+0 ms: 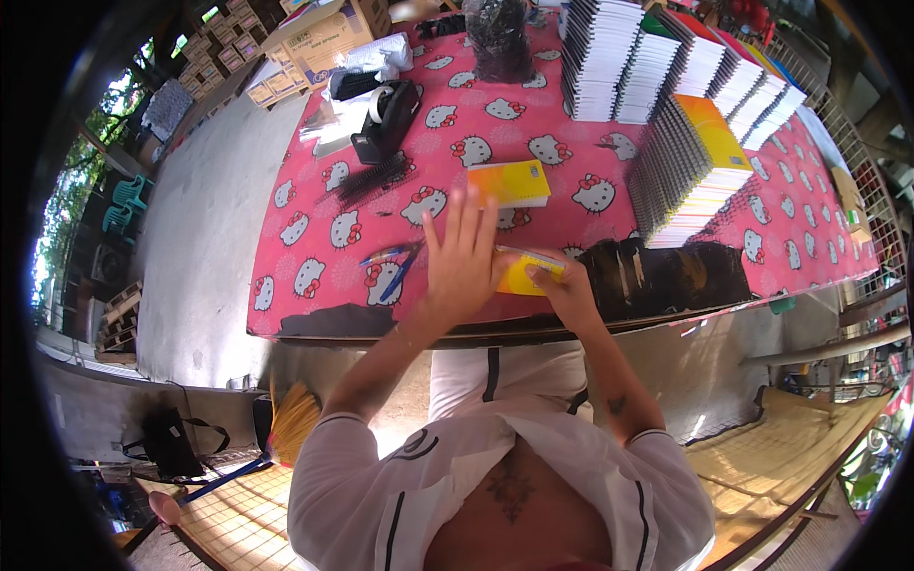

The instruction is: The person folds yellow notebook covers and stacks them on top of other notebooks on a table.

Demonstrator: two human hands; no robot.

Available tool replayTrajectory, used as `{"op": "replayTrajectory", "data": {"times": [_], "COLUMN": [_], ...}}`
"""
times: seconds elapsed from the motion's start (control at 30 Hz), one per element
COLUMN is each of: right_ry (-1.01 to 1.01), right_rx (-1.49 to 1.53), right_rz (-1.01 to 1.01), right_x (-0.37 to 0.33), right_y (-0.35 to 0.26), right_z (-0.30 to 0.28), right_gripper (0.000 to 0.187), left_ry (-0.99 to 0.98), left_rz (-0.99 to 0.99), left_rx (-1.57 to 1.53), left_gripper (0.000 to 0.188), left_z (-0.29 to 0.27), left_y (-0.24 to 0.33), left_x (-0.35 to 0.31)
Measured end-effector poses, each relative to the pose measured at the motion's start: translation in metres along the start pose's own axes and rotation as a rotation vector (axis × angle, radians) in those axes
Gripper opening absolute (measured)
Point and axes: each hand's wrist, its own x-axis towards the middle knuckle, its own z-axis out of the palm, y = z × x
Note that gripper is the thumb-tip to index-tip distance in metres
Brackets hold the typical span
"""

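My right hand (569, 293) grips a small yellow notebook (522, 277) at the table's near edge, thumb on its cover. Flat and with fingers spread, my left hand (462, 259) is over the notebook's left end; whether its palm touches it, I cannot tell. Just beyond the fingertips lies a small stack of yellow-and-orange notebooks (512, 183). Left of my left hand are blue-handled scissors (402, 276) and what looks like a pen (381, 255). Black binding coils (376, 179) lie farther off, below a black tape dispenser (386, 124).
On the right stands a tall stack of yellow spiral notebooks (681, 181), with several more notebook stacks (609, 57) behind. A black plastic-wrapped bundle (499, 43) and a cardboard box (328, 43) are at the far side. The pink patterned tablecloth (571, 224) has a dark worn patch (666, 281) near the front edge.
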Motion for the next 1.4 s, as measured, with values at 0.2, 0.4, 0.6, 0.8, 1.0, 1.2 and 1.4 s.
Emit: {"op": "replayTrajectory", "data": {"times": [0.2,0.4,0.6,0.8,1.0,1.2,1.4], "right_ry": [-0.007,-0.022,-0.149,-0.120,-0.120,-0.163,-0.155], "right_rx": [0.091,0.086,-0.051,-0.120,-0.173,-0.205,-0.198], "right_rz": [-0.025,0.012,0.011,0.011,-0.100,0.005,-0.013], "right_x": [0.001,0.005,0.011,0.005,0.003,0.004,0.007], "right_y": [-0.007,-0.003,0.032,0.026,0.019,0.026,0.014], "right_z": [-0.002,-0.006,-0.016,-0.010,-0.005,-0.009,-0.007], "right_gripper": [0.030,0.031,0.030,0.032,0.029,0.028,0.028], "left_ry": [-0.123,0.021,-0.535,-0.117,-0.045,-0.063,-0.068], "left_rz": [0.104,0.063,0.082,0.106,0.072,0.064,0.171], "left_rx": [-0.135,-0.152,-0.221,-0.085,-0.031,-0.004,-0.161], "left_gripper": [0.082,0.078,0.069,0.077,0.083,0.084,0.084], "left_z": [0.016,0.010,-0.031,0.022,0.010,0.011,0.037], "left_y": [0.024,0.030,-0.007,0.040,0.028,0.037,0.042], "left_x": [-0.042,-0.030,0.035,-0.048,-0.004,-0.006,-0.049]}}
